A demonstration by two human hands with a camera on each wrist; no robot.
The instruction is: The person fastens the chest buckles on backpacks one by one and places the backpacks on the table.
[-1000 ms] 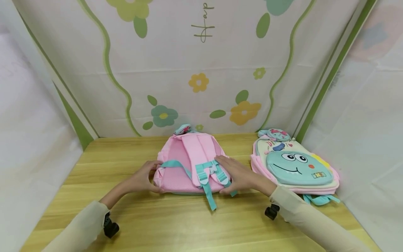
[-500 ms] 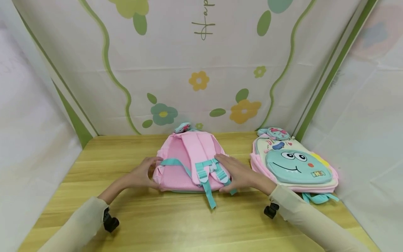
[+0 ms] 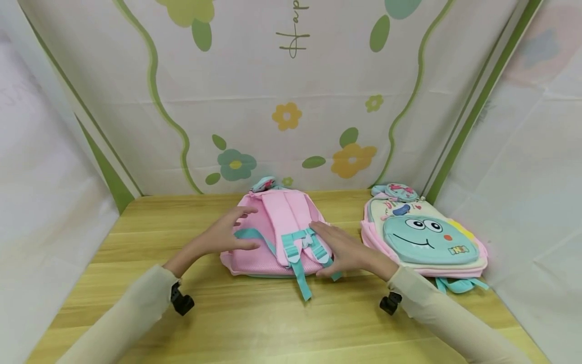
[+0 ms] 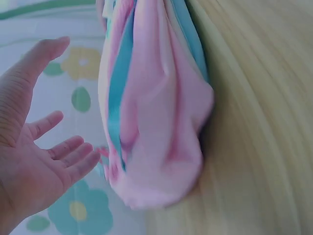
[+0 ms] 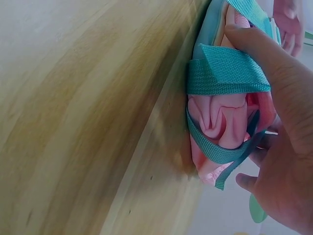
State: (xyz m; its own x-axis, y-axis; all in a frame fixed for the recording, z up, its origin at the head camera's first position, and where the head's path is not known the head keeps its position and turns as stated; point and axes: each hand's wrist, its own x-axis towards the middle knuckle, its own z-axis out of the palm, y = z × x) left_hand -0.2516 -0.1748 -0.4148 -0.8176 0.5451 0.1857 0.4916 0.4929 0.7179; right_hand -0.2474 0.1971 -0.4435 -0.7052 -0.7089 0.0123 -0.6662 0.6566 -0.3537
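A pink children's backpack (image 3: pixel 261 259) lies on the table with its shoulder straps facing up and teal webbing straps trailing toward the near edge. My left hand (image 3: pixel 224 233) is raised over its left part, fingers spread and holding nothing; the left wrist view shows a gap between that hand (image 4: pixel 41 161) and the bag's pink side (image 4: pixel 156 122). On the right side of the bag, my right hand (image 3: pixel 341 248) grips it near the teal strap buckles. Seen from the right wrist, the thumb lies along the lower edge and the fingers bend behind the straps (image 5: pixel 230 73), partly hidden.
A second backpack (image 3: pixel 432 240) lies face up at the right, with a teal smiling-face pocket and a round teal pouch (image 3: pixel 400 192) at its top. The wooden table (image 3: pixel 273 328) meets a flower-printed cloth wall (image 3: pixel 254 106) behind, with white cloth at both sides.
My left hand has let go of the backpack's left side and moved up and to the right over it. The right hand keeps its place, and both bags lie where they were.
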